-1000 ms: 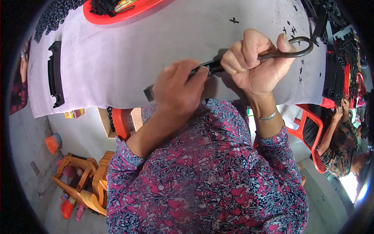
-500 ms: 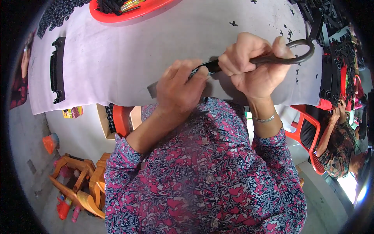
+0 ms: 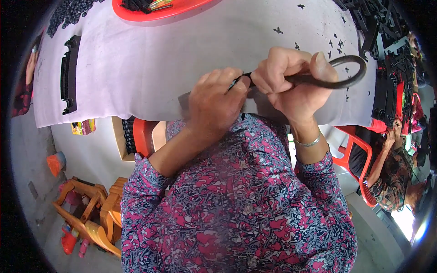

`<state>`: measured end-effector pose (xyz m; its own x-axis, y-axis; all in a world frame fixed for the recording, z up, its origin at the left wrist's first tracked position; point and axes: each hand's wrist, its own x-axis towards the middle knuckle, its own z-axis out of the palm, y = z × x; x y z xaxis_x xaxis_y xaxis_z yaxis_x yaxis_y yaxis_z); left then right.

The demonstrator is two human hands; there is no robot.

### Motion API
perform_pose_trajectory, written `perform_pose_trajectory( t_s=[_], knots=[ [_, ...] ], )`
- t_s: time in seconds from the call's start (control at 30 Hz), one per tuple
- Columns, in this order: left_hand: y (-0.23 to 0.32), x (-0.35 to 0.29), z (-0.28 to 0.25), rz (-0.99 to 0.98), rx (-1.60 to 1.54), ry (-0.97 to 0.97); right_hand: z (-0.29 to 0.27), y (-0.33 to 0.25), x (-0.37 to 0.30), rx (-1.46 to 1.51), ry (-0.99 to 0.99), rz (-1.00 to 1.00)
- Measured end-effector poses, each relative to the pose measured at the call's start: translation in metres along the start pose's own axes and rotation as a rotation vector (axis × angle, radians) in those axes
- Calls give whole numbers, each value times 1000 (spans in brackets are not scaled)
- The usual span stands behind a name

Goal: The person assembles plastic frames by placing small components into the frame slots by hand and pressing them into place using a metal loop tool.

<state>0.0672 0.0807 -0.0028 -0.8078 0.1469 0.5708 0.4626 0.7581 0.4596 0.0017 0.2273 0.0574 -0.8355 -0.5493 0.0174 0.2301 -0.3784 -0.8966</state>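
Over the cloth-covered table, my right hand (image 3: 298, 86) is closed round dark metal scissors (image 3: 340, 84). One handle loop sticks out beyond the thumb; the blades are mostly hidden. Close by on the left, my left hand (image 3: 214, 102) is closed over a flat strip, its fingers bent and thumb pressed down. A grey end of the strip (image 3: 184, 98) shows past the left knuckles. Between the two hands a short dark piece (image 3: 246, 75) is visible, and I cannot tell whether it belongs to the blades or the strip.
A red tray (image 3: 150, 17) with black parts stands at the far edge. A long black plastic part (image 3: 69, 75) lies at left. Small black cross-shaped pieces (image 3: 278, 31) are scattered at right, near heaped black parts (image 3: 364, 20). Another person (image 3: 387, 173) sits at right by a red chair (image 3: 348, 154).
My right hand has moved slightly down and left, and the scissors' loop has tilted with it. My left hand keeps its grip and has shifted slightly right. The view has shifted a little.
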Motion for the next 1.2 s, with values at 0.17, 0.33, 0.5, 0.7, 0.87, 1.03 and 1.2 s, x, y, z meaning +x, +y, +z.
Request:
perform_pose_trajectory(
  t_s=[0.17,0.33,0.5,0.7,0.87,1.03,1.2],
  knots=[
    [0,-1,4,-3,44,41,-3,-2,2,67,-79,19],
    [3,0,2,-16,63,70,5,-5,1,-62,-63,31],
    [5,1,2,-34,53,61,3,-2,4,-112,-90,22],
    [2,2,0,-17,-14,4,6,-9,2,-530,-110,7],
    [2,-3,-1,-21,-43,26,15,-10,0,-544,-151,37],
    [4,-6,1,-128,-85,48,18,-1,-2,-687,-163,-75],
    [1,-3,4,12,85,48,-7,8,0,-91,-129,-79]
  ],
)
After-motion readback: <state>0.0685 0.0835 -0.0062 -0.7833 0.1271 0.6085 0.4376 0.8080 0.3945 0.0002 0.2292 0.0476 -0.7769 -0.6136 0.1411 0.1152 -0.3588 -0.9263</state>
